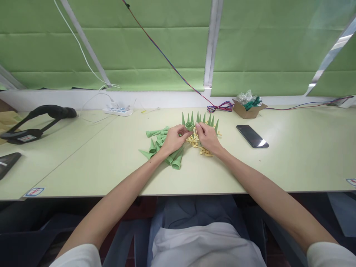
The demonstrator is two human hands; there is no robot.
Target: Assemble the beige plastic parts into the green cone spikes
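Head view: your left hand [175, 138] has its grip closed on a green cone [189, 126], fingers and thumb at its side, with the cone's round open end turned up toward you. Your right hand [208, 137] is just beside that cone, thumb and fingers drawn together near its rim; you cannot tell from here whether that grip has anything in it.

The held cone is between your two hands, over the middle of the bench [300, 163]. Behind your hands, a row of standing cones [216, 127] points tips up. Around and under your left forearm lie the loose cones [176, 164], heaped at various angles, several with their open ends facing you. The yellow pieces [205, 151] are scattered below and between your hands, some partly hidden by your right one.

Off to your right a phone [252, 136] lies flat, and beyond it a small box [247, 112] holds clear plastic and something dark green. A power strip [118, 110] sits near the back at your left.
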